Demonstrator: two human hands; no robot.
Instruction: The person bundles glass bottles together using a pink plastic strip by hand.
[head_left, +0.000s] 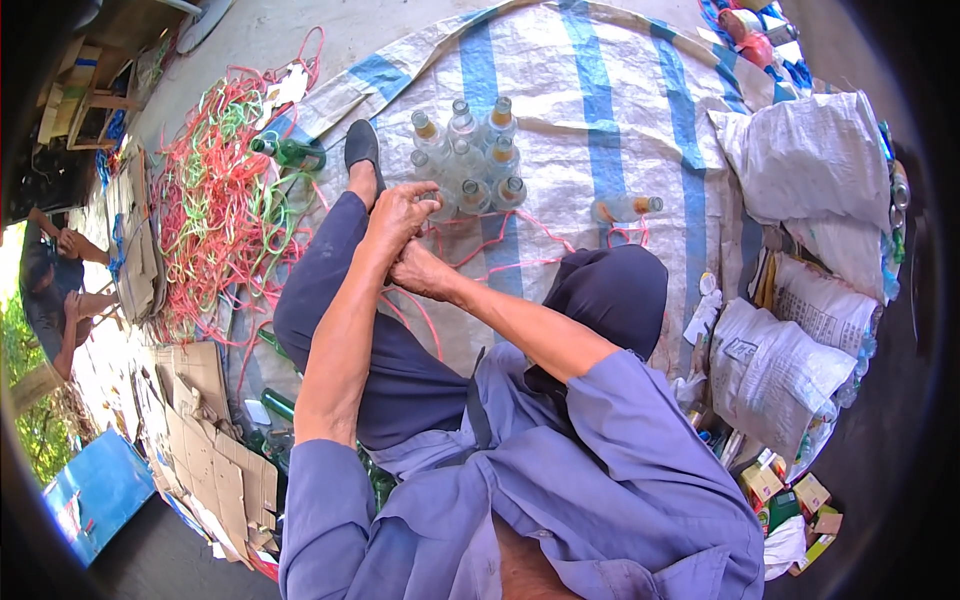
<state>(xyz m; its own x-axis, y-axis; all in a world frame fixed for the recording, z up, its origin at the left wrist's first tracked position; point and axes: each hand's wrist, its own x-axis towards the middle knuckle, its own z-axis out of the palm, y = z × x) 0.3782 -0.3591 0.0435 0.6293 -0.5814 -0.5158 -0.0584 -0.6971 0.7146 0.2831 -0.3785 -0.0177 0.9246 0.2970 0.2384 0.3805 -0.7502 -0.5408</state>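
Several clear glass bottles (468, 159) stand upright in a tight cluster on a white and blue striped woven sheet (540, 82). My left hand (401, 214) is at the nearest left bottle, its fingers bent by the neck; whether they grip it is hidden. Just below, under my left wrist, my right hand (421, 271) is closed, with pink plastic string (411, 300) coming out beside it. More of the string runs around the near side of the cluster and across the sheet. To the right, another clear bottle (626, 208) lies on its side.
Tangled red and green string (225, 202) lies left, with a green bottle (296, 154) on its side near my shoe. Flattened cardboard (214, 450) and more green bottles (277, 403) are lower left. Stuffed white sacks (776, 367) line the right. Another person (56, 277) is at far left.
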